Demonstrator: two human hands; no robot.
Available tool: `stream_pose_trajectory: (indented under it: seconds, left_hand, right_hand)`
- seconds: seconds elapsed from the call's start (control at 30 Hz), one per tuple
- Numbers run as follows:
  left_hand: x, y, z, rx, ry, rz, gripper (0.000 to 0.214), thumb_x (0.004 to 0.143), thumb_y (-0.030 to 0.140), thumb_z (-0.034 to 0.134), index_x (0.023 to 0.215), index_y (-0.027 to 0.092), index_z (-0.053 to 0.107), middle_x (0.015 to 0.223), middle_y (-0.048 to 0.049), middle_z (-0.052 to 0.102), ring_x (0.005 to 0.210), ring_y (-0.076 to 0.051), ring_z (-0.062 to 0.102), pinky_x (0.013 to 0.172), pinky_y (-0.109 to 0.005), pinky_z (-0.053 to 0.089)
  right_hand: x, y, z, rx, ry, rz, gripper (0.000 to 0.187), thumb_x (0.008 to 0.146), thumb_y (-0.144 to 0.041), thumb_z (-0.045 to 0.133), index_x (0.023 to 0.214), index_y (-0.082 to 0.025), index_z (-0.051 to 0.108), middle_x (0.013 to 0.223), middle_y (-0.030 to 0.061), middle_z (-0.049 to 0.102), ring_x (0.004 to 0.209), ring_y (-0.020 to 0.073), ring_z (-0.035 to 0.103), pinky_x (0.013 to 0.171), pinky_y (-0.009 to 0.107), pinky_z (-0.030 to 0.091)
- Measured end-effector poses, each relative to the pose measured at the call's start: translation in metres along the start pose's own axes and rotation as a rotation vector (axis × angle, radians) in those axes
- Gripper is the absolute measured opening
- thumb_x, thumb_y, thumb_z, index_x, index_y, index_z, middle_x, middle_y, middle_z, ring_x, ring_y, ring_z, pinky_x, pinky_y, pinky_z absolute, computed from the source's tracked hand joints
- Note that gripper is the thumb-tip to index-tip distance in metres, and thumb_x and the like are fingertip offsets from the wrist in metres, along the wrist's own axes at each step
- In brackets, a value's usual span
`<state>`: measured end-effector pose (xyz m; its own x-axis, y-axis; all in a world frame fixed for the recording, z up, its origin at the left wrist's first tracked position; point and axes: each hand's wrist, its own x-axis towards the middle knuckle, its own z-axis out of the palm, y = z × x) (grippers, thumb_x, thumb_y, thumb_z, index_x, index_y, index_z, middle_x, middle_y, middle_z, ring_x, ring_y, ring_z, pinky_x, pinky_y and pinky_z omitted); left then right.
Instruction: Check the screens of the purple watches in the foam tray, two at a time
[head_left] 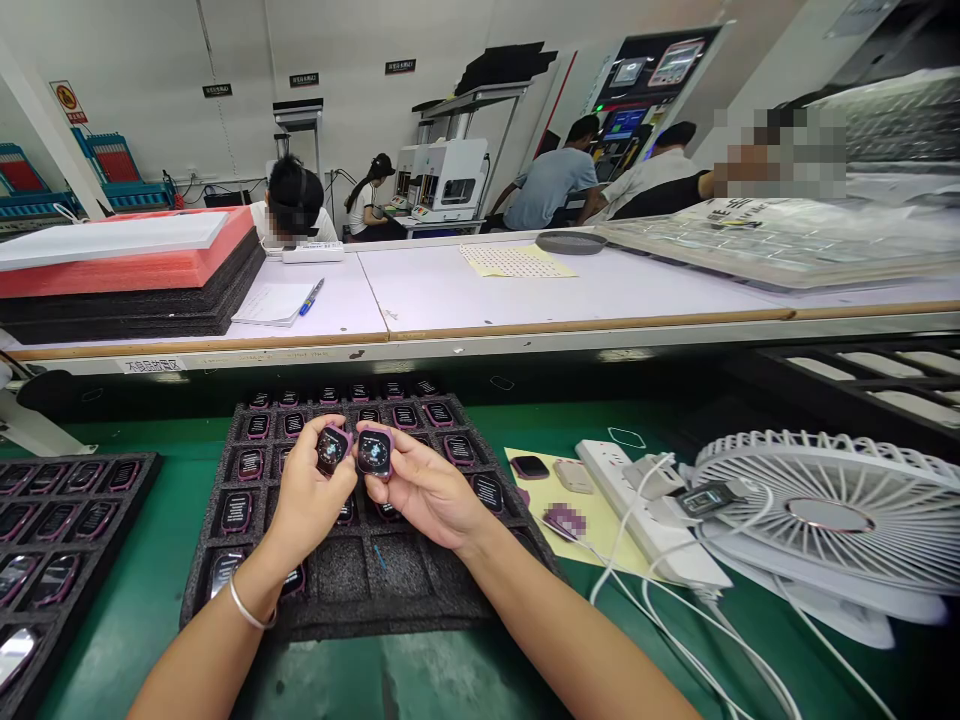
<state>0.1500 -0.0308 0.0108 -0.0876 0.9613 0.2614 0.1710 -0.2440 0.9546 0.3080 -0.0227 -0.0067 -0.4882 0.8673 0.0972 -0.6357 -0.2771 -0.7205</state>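
Observation:
My left hand (311, 485) is closed on a purple-cased smartwatch body (331, 449) with a lit dial. Close beside it, my right hand (427, 485) grips a second purple watch body (373, 452), its screen also lit and facing me. Both are held above a black foam tray (397, 612). Many similar watches, such as one at the tray's left side (236, 512), sit in its square pockets with white text on their screens. Several front pockets are bare, and a small blue strip (380, 556) lies in one. My hands hide part of the tray.
Another foam tray of watches (56, 520) lies at left. To the right are a white power strip (652, 515), tangled cables and a white fan (832, 510). A raised shelf (450, 300) crosses behind, bearing foam sheets (127, 260) and a pen (312, 297). People sit beyond.

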Motion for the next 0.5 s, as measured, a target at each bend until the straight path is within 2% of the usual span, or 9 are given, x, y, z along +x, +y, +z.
stream_pose_trajectory:
  seconds: [0.23, 0.5]
  left_hand:
    - [-0.0024, -0.0012, -0.0005, 0.204, 0.016, 0.072, 0.039, 0.078, 0.029, 0.062, 0.115, 0.018, 0.059, 0.094, -0.0040, 0.068, 0.080, -0.018, 0.063, 0.070, -0.029, 0.050]
    - [-0.0026, -0.0023, -0.0012, 0.234, 0.005, 0.086, 0.039, 0.080, 0.029, 0.061, 0.117, 0.018, 0.058, 0.099, -0.0051, 0.069, 0.083, -0.018, 0.065, 0.071, -0.028, 0.051]
  right_hand:
    - [0.0005, -0.0001, 0.0003, 0.002, 0.009, 0.004, 0.042, 0.079, -0.034, 0.081, 0.117, -0.022, 0.071, 0.097, 0.0038, 0.068, 0.064, 0.0111, 0.058, 0.064, 0.028, 0.045]
    - [-0.0004, 0.0001, -0.0003, 0.005, 0.005, 0.007, 0.043, 0.079, -0.034, 0.080, 0.118, -0.020, 0.070, 0.092, 0.0032, 0.067, 0.064, 0.0120, 0.058, 0.063, 0.028, 0.044]
